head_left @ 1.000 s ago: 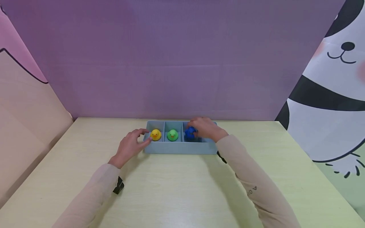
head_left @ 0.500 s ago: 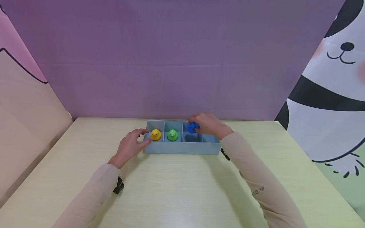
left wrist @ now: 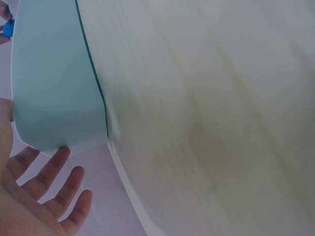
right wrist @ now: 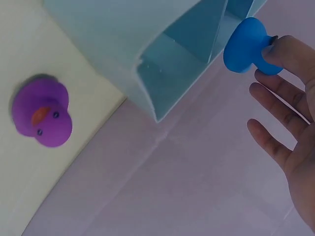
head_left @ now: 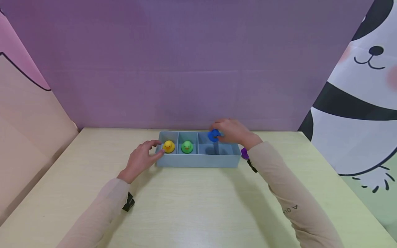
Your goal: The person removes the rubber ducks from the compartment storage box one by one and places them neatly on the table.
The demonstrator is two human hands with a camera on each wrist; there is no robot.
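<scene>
Clearly, the blue duck [head_left: 213, 135] is in the grip of the right hand [head_left: 233, 131], pinched between thumb and index finger, with the other fingers loosely extended apart from it. It is compact and shows no marked long axis. The right wrist view has its broad, rounded side turned away from the palm, toward the box [head_left: 198, 161]; which way its beak points is hard to tell. It sits at the fingertips, on the left side of the right hand, raised above the back part of the box near the divider between the third and fourth compartments, counted from the person's left.

The box's long axis runs left to right across the table [head_left: 198, 203], its open top facing up. At its left end the left hand [head_left: 142, 156] is open, fingers spread and relaxed, with fingertips against the end wall. Inside, the yellow duck [head_left: 169, 147] takes the first compartment and the green duck [head_left: 187, 147] the second, both beaks toward the person. Beyond the right end, the purple duck [right wrist: 47, 108] rests on the table, partly hidden by the sleeve [head_left: 297, 199] in the head view.
</scene>
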